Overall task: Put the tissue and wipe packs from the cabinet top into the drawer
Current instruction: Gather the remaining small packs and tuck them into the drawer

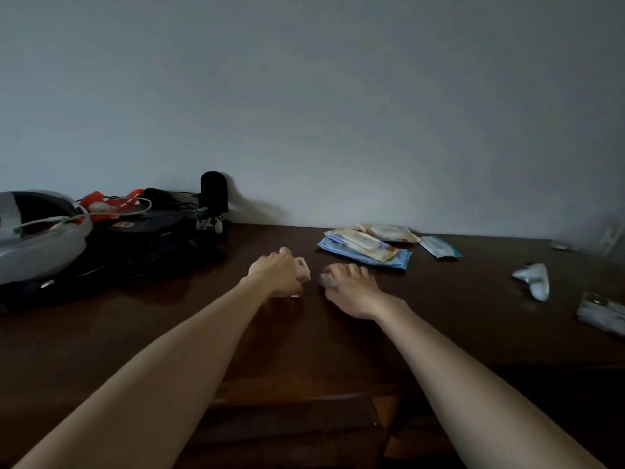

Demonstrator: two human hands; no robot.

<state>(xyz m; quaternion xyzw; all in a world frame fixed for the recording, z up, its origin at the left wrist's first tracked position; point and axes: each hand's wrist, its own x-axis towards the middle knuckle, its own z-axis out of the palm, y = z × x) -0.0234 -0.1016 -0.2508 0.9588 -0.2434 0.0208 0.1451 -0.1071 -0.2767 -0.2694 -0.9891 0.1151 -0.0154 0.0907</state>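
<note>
Two bare hands each take a small pack off the dark wooden cabinet top [439, 326].

The left hand [275, 270] has its fingers curled round a small pale pack [303, 269] that sticks out at its 3 o'clock side; the right hand [351, 286] grips a crumpled greyish pack [327, 280] at its 9 o'clock edge. More wipe packs [363, 248] lie stacked at 1 o'clock from the hands, near the wall, with a teal-edged pack [439, 247] just beyond them at 3 o'clock. A white wrapper [534, 277] and another pack [602, 311] lie far out at 3 o'clock. A heap of black gear and cables [145, 242] sits at 9 o'clock. Whether the drawer is open I cannot tell.
</note>
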